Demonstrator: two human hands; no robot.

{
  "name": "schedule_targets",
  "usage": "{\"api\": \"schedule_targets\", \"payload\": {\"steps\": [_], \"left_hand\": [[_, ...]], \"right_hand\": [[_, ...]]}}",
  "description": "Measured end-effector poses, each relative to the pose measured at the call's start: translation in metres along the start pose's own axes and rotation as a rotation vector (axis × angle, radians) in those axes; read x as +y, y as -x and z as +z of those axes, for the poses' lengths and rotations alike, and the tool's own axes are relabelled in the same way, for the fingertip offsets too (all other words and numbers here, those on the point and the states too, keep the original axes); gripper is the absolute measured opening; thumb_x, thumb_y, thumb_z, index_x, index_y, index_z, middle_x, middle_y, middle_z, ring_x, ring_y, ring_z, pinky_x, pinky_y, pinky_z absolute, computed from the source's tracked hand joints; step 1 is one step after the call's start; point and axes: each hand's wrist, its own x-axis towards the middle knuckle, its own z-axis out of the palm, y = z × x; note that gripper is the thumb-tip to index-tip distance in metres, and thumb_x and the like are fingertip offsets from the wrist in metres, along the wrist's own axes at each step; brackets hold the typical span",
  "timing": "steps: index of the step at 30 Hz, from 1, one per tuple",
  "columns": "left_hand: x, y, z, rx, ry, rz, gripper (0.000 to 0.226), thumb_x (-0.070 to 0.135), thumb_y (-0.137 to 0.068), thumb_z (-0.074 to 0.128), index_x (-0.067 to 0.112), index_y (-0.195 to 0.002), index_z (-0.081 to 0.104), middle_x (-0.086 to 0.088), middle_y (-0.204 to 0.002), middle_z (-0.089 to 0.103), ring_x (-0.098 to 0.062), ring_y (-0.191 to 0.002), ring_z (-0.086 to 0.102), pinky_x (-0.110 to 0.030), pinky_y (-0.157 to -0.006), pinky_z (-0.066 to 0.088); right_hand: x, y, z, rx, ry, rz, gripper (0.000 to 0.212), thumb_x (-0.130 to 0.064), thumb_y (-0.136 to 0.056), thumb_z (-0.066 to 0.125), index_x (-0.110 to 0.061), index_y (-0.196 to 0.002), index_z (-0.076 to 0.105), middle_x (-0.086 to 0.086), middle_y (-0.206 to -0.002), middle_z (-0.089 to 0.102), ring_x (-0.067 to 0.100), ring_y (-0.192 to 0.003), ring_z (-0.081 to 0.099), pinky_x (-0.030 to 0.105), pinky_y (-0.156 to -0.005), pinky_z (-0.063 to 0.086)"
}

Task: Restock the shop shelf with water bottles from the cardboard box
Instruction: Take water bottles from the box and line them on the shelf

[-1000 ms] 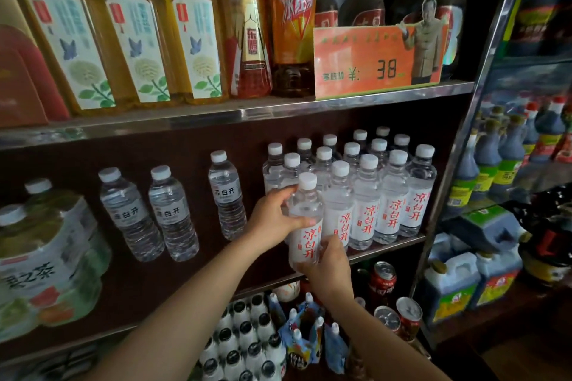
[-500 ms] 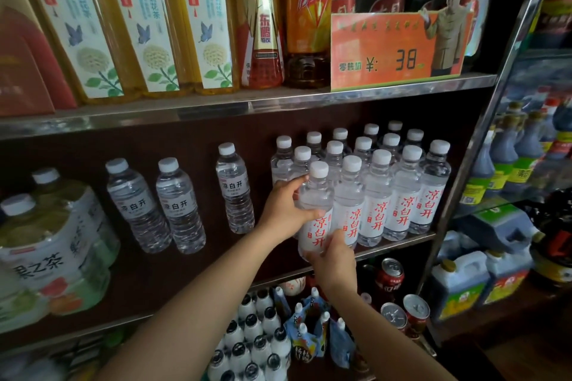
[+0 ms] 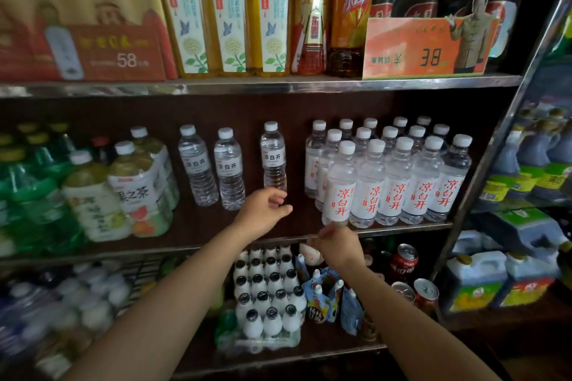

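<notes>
A water bottle (image 3: 340,185) with a white cap and red lettering stands at the front left of a block of several like bottles (image 3: 399,182) on the middle shelf (image 3: 402,227). My left hand (image 3: 263,210) hovers just left of it, fingers loosely curled and holding nothing. My right hand (image 3: 337,244) is right below the bottle, back toward the camera, its fingertips at the bottle's base and the shelf edge. The cardboard box is out of view.
Three clear-label water bottles (image 3: 229,167) and green tea packs (image 3: 139,189) fill the shelf's left. Yellow tea bottles (image 3: 229,28) and an orange price card (image 3: 424,46) stand above. Below are small white bottles (image 3: 266,294) and red cans (image 3: 405,260). A metal post (image 3: 495,145) bounds the right.
The bottle went from my two hands onto the shelf beside the others. My left hand let go and drew back left. My right hand dropped just under the bottle's base.
</notes>
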Motion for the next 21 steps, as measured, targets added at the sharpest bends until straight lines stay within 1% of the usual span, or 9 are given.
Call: {"api": "schedule_targets", "payload": {"steps": [2,4,8,10,13,15,17,19,21], "left_hand": [[-0.013,0.024,-0.010,0.006,-0.036,-0.053,0.032,0.020,-0.084,0.070,0.012,-0.115,0.063,0.002,-0.099,0.062,-0.013,-0.092,0.061,-0.028,-0.093,0.049],[-0.026,0.051,-0.017,-0.001,-0.071,-0.105,0.033,0.023,-0.084,0.070,0.013,-0.115,0.063,0.003,-0.100,0.063,-0.011,-0.092,0.062,-0.024,-0.087,0.049],[-0.060,0.112,-0.017,-0.021,-0.061,-0.236,0.031,0.026,-0.086,0.069,0.015,-0.114,0.063,0.002,-0.106,0.062,-0.012,-0.100,0.060,-0.021,-0.081,0.044],[-0.083,0.142,-0.012,-0.046,-0.071,-0.295,0.031,0.025,-0.087,0.067,0.014,-0.116,0.062,0.003,-0.107,0.061,-0.012,-0.101,0.058,-0.022,-0.082,0.044],[-0.122,0.180,-0.003,-0.065,-0.064,-0.366,0.034,0.023,-0.085,0.069,0.012,-0.116,0.062,-0.002,-0.111,0.064,-0.016,-0.105,0.060,-0.026,-0.091,0.047],[-0.144,0.199,0.001,-0.071,-0.052,-0.417,0.033,0.022,-0.084,0.070,0.012,-0.115,0.063,-0.002,-0.106,0.064,-0.015,-0.101,0.061,-0.024,-0.086,0.046],[-0.165,0.213,0.005,-0.101,-0.042,-0.460,0.032,0.024,-0.084,0.070,0.015,-0.114,0.063,0.001,-0.104,0.063,-0.014,-0.098,0.060,-0.022,-0.083,0.046],[-0.186,0.223,0.012,-0.125,-0.032,-0.484,0.032,0.025,-0.083,0.071,0.017,-0.113,0.063,0.000,-0.108,0.064,-0.014,-0.098,0.061,-0.023,-0.084,0.047],[-0.210,0.230,0.022,-0.147,-0.013,-0.504,0.033,0.025,-0.082,0.072,0.016,-0.112,0.064,-0.002,-0.109,0.065,-0.014,-0.097,0.062,-0.024,-0.084,0.048]], "right_hand": [[0.001,0.016,0.007,-0.051,0.010,-0.030,0.022,-0.035,-0.076,0.073,-0.017,-0.086,0.066,-0.001,-0.087,0.067,0.020,-0.090,0.064,0.032,-0.077,0.052],[0.004,0.035,0.015,-0.086,0.035,-0.047,0.026,-0.036,-0.077,0.074,-0.016,-0.092,0.066,0.001,-0.092,0.067,0.020,-0.092,0.063,0.031,-0.076,0.051],[0.020,0.074,0.037,-0.210,0.130,-0.086,0.028,-0.040,-0.081,0.071,-0.016,-0.092,0.062,-0.002,-0.077,0.062,0.017,-0.078,0.061,0.027,-0.065,0.045],[0.030,0.093,0.053,-0.272,0.129,-0.070,0.026,-0.038,-0.082,0.071,-0.016,-0.092,0.063,0.004,-0.083,0.067,0.018,-0.076,0.062,0.028,-0.067,0.047],[0.050,0.119,0.080,-0.365,0.175,-0.062,0.025,-0.040,-0.081,0.071,-0.019,-0.090,0.061,0.002,-0.083,0.064,0.022,-0.087,0.065,0.031,-0.076,0.053],[0.062,0.132,0.096,-0.399,0.190,-0.054,0.029,-0.041,-0.080,0.071,-0.019,-0.095,0.062,0.000,-0.090,0.062,0.021,-0.093,0.064,0.030,-0.078,0.052],[0.073,0.141,0.111,-0.410,0.199,-0.031,0.033,-0.041,-0.079,0.071,-0.018,-0.101,0.063,0.002,-0.097,0.065,0.019,-0.091,0.063,0.029,-0.077,0.050],[0.084,0.149,0.126,-0.417,0.191,0.008,0.031,-0.038,-0.080,0.071,-0.016,-0.101,0.063,0.002,-0.096,0.065,0.018,-0.085,0.062,0.028,-0.074,0.049],[0.101,0.152,0.145,-0.430,0.199,0.032,0.031,-0.039,-0.079,0.071,-0.017,-0.097,0.061,-0.001,-0.091,0.063,0.019,-0.084,0.063,0.027,-0.068,0.047]]}}
